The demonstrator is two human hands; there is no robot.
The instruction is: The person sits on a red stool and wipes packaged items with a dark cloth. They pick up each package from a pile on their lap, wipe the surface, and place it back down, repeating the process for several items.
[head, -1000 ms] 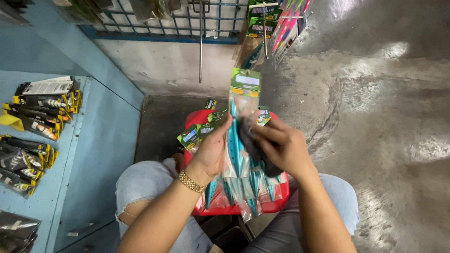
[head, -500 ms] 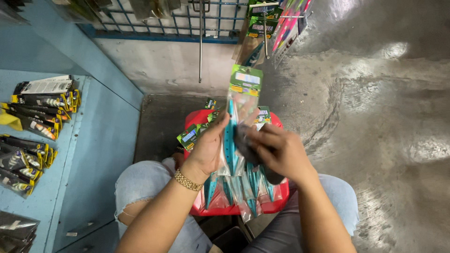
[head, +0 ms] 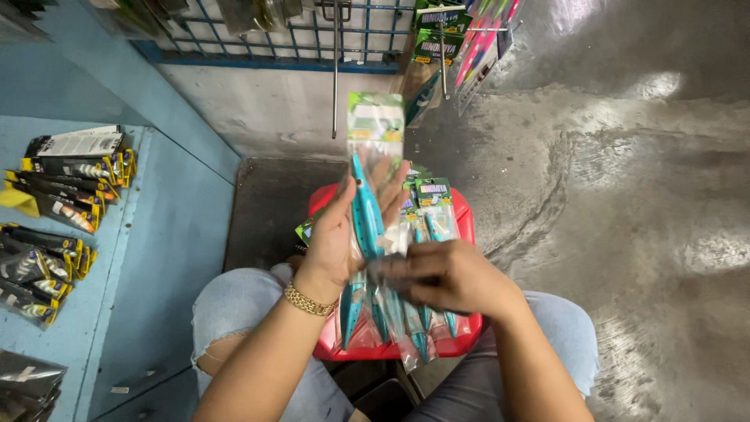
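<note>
Gripped upright in the left hand, a clear packet with a teal lure stands long-axis vertical above the red tray, while the right hand pinches its lower end.

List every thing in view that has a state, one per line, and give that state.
Left hand: holds the raised packet from behind.
Right hand: pinches the packet's lower end.
Raised lure packet: upright, sealed, teal lure inside.
Red tray: on the lap, filled with lure packets.
Shelf packets: lying stacked.
Hook packets: hanging.
</note>
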